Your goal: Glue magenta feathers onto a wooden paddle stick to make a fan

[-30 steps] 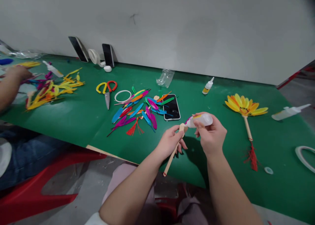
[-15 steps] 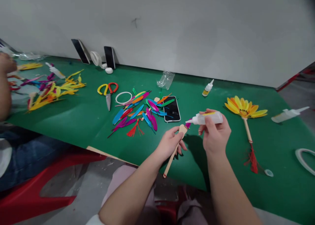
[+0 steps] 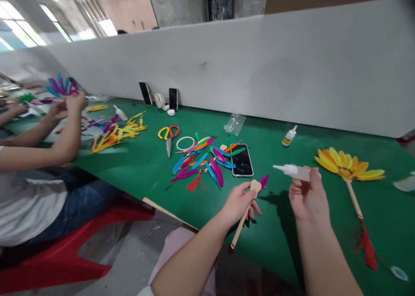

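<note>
My left hand [image 3: 239, 203] grips a wooden fan stick [image 3: 244, 216] upright and tilted, with a magenta feather [image 3: 263, 181] at its rounded top. My right hand [image 3: 308, 196] holds a white glue bottle [image 3: 296, 171] level, its nozzle pointing left and apart from the stick. Both hands hover over the green table [image 3: 155, 166] near its front edge. A pile of coloured feathers [image 3: 204, 160] and a red tassel [image 3: 196, 183] lie just left of my left hand.
A black phone [image 3: 242, 160], scissors [image 3: 168, 135], a white ring [image 3: 185, 143], a small glue bottle [image 3: 289, 136] and a plastic bag [image 3: 234, 123] lie beyond. A finished yellow feather fan [image 3: 348, 166] lies at right. A seated person's hands [image 3: 69, 103] hold a feather fan at left.
My right hand has drawn the glue bottle to the right, away from the stick's top. The camera has tilted up, so the person at left and the wall's top now show.
</note>
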Motion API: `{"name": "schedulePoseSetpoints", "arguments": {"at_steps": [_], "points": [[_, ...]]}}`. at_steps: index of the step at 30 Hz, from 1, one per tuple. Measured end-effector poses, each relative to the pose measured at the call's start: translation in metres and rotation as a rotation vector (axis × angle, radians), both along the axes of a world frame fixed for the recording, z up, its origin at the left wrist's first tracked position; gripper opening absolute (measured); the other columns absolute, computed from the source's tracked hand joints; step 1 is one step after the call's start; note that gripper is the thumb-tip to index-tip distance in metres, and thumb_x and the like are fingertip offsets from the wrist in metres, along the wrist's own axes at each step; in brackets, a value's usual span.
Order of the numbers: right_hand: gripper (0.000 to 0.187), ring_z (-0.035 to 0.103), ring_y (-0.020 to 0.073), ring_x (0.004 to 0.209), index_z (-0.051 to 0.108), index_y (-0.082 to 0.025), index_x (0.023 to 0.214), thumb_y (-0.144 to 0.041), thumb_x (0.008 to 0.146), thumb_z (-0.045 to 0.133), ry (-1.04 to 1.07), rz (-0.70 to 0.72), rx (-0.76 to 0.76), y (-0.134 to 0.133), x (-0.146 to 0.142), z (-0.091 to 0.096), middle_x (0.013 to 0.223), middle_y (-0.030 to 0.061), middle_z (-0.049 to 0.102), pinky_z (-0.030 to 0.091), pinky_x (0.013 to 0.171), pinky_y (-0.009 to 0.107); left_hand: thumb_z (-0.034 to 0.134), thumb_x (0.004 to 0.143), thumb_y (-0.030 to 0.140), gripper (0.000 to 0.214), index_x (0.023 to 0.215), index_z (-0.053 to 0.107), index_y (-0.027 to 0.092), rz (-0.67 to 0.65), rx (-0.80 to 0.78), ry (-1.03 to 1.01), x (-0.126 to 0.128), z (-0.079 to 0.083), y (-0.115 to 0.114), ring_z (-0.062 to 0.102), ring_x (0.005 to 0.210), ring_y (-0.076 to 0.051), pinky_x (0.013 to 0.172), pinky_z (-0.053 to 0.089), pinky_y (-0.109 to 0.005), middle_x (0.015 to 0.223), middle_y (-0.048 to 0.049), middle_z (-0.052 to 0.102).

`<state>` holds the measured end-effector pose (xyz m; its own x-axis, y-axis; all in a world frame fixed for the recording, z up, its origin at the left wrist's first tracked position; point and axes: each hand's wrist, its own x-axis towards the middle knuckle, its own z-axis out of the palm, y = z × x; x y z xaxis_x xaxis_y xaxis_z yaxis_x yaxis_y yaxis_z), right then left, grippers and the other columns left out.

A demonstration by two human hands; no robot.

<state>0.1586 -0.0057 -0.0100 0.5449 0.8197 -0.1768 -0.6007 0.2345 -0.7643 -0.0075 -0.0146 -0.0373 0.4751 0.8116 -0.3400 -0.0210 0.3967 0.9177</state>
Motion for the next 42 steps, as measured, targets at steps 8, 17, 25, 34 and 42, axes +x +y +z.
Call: {"name": "schedulePoseSetpoints", "arguments": {"at_steps": [8, 17, 25, 34, 42], "points": [[0.033, 0.060, 0.0076, 0.072, 0.053, -0.018, 0.076, -0.023, 0.053, 0.075, 0.041, -0.002, -0.030, 0.008, 0.006, -0.015, 0.079, -0.0021, 0.060, 0.053, 0.063, 0.018, 0.043, 0.076, 0.037, 0.037, 0.105, 0.048, 0.014, 0.017, 0.002, 0.013, 0.001, 0.001, 0.000, 0.044, 0.028, -0.007, 0.030, 0.028, -0.013, 0.046, 0.0009, 0.058], [0.054, 0.058, 0.0161, 0.088, 0.052, -0.015, 0.106, -0.045, 0.062, 0.061, -0.624, -0.069, -0.213, 0.023, 0.011, -0.043, 0.102, 0.0080, 0.061, 0.047, 0.071, 0.028, 0.043, 0.075, 0.034, 0.036, 0.105, 0.049, 0.014, 0.074, 0.030, -0.004, 0.001, -0.001, 0.003, 0.044, 0.029, -0.007, 0.030, 0.028, -0.013, 0.046, -0.0001, 0.058], [0.061, 0.058, 0.0296, 0.087, 0.044, -0.015, 0.114, -0.050, 0.064, 0.055, -1.152, -0.024, -0.575, 0.022, 0.019, -0.053, 0.098, 0.0144, 0.062, 0.040, 0.072, 0.040, 0.042, 0.075, 0.033, 0.040, 0.109, 0.048, 0.012, 0.179, 0.068, -0.066, -0.003, 0.000, 0.006, 0.044, 0.028, -0.009, 0.027, 0.025, -0.013, 0.045, -0.0014, 0.059], [0.041, 0.053, 0.0263, 0.092, 0.052, -0.012, 0.102, -0.036, 0.069, 0.054, -1.331, -0.081, -0.520, 0.026, 0.018, -0.057, 0.094, 0.0136, 0.062, 0.038, 0.076, 0.034, 0.046, 0.074, 0.039, 0.047, 0.112, 0.044, 0.012, 0.241, 0.133, -0.054, -0.003, -0.008, 0.009, 0.043, 0.028, -0.008, 0.028, 0.026, -0.013, 0.045, 0.0002, 0.058], [0.046, 0.053, 0.0253, 0.091, 0.052, -0.011, 0.105, -0.032, 0.065, 0.059, -1.364, -0.132, -0.449, 0.024, 0.018, -0.059, 0.094, 0.0133, 0.062, 0.038, 0.078, 0.034, 0.049, 0.071, 0.039, 0.048, 0.109, 0.044, 0.010, 0.302, 0.178, -0.091, -0.003, -0.003, 0.005, 0.041, 0.028, -0.007, 0.028, 0.025, -0.014, 0.044, 0.0007, 0.057]]}}
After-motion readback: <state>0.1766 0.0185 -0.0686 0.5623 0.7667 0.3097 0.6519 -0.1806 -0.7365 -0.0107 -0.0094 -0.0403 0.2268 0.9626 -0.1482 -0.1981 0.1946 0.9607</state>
